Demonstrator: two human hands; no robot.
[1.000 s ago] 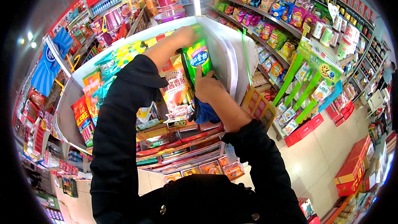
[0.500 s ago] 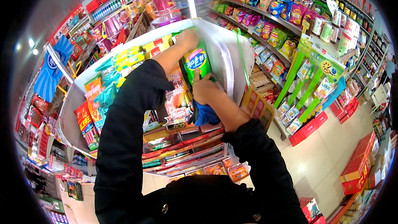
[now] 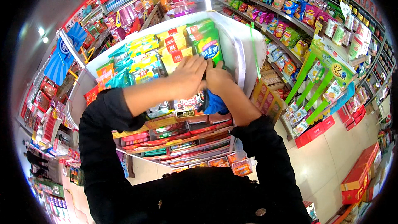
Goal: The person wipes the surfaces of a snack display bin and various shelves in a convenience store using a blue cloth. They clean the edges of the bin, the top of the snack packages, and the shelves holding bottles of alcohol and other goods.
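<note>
Both hands are up at the end-cap display rack (image 3: 244,54), pretty much dead center of the view. The left hand (image 3: 188,74) is spread flat with fingers together, pressed over the lower part of the green snack bag (image 3: 207,43), which hangs at about 12 o'clock from the hands on the rack's top row. The right hand (image 3: 217,79) sits right against the left one, fingers curled in toward the bag's bottom edge, so it looks like a loose grip, but honestly I can't tell if it's actually pinching the bag or just touching it, since the left hand covers that spot. A blue packet (image 3: 215,103) pokes out just under the right wrist, around 6 o'clock from that hand. At 9 to 10 o'clock from the hands there's a row of yellow snack packs (image 3: 176,52), and further out the same way some teal ones (image 3: 120,72). Below the hands, 6 o'clock, are stacked red and pink flat packs on the lower tiers (image 3: 174,139). Off at 3 o'clock stands a green tilted display stand (image 3: 319,87) with small hanging packets, and long snack shelves (image 3: 290,12) run along 1 to 2 o'clock.
</note>
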